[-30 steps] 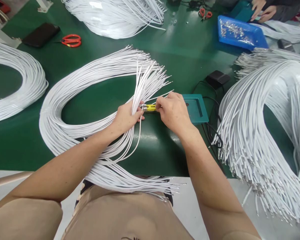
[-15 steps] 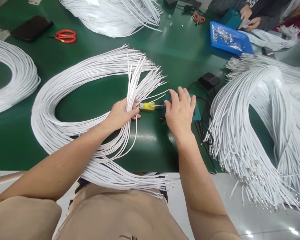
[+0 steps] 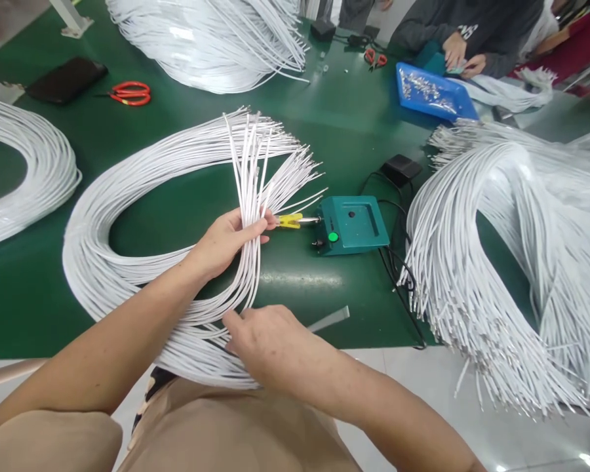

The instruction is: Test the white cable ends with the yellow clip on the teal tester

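Note:
My left hand (image 3: 229,242) is closed around a bunch of white wires (image 3: 248,177) that stand up out of a large coil (image 3: 86,223). A yellow clip (image 3: 290,221) with a metal rod lies just right of my left fingertips. The rod meets the side of a teal box (image 3: 351,226), which has a green button or light and a shallow recess on top. My right hand (image 3: 270,341) is lower down, its fingers bent and pinched at white wires near the table's front edge. Its fingertips are partly hidden, and so are the coil's lower wire ends.
Draped wire bundles (image 3: 482,262) fill the right side; another coil (image 3: 34,164) lies left. Behind are red-handled scissors (image 3: 130,93), a dark case (image 3: 66,80) and a wire heap (image 3: 201,46). A co-worker's hands (image 3: 462,59) are beside a blue tray (image 3: 435,95). Black cables (image 3: 398,262) trail beside the box.
My right hand has left the teal box and moved down and left to the wires. The box top now shows. My left hand keeps hold of the bunch, now slightly lower in view.

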Demonstrator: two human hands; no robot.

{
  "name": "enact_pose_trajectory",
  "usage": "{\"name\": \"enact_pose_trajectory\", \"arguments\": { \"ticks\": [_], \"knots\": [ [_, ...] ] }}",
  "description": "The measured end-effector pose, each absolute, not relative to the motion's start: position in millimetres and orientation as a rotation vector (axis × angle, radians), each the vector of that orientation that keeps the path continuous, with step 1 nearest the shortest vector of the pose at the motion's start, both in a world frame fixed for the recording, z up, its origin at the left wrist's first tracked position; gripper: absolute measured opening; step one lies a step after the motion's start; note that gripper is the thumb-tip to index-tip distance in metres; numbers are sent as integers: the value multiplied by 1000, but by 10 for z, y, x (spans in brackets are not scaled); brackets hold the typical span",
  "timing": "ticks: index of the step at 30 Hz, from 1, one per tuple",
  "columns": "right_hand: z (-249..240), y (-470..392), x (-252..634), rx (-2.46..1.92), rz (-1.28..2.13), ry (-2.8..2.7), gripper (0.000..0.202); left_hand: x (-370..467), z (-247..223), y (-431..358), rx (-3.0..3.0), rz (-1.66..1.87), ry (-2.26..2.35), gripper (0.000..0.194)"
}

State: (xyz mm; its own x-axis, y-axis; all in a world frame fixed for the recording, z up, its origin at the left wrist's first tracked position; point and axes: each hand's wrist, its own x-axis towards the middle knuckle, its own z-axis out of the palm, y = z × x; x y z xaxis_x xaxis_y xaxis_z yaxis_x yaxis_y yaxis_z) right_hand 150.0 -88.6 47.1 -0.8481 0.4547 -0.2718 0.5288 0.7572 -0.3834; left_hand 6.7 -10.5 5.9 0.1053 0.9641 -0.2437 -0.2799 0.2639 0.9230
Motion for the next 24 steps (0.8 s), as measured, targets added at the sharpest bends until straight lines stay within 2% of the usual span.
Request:
{"name": "enact_pose_trajectory", "arguments": {
  "ticks": [3,4,7,9,12,14,20,24],
  "knots": [
    [597,-670,1572,861,-933,2777,20,42,71,-99,762,1067,1050,32],
    [626,-543,1603,1041,-994,2797,25,38,73,-98,747,1063,1038,33],
    [658,-130,1702,1974,-1078,2772,33,46,79,-100,720,1064,999,31],
    [643,74,1745,2242,-1389,2625,32,60,80,-105,737,1064,994,28],
    [596,187,1728,2247,-1982,2409,30,73,66,-115,811,1063,982,22],
    [555,168,1673,2182,-2187,2336,31,75,47,-121,831,1090,969,21],
    [465,92,1549,2115,-2539,2131,22,75,25,-128,808,1091,951,28],
    [482,118,1555,2261,-2549,2107,21,71,45,-134,874,1084,1004,28]
  ]
}}
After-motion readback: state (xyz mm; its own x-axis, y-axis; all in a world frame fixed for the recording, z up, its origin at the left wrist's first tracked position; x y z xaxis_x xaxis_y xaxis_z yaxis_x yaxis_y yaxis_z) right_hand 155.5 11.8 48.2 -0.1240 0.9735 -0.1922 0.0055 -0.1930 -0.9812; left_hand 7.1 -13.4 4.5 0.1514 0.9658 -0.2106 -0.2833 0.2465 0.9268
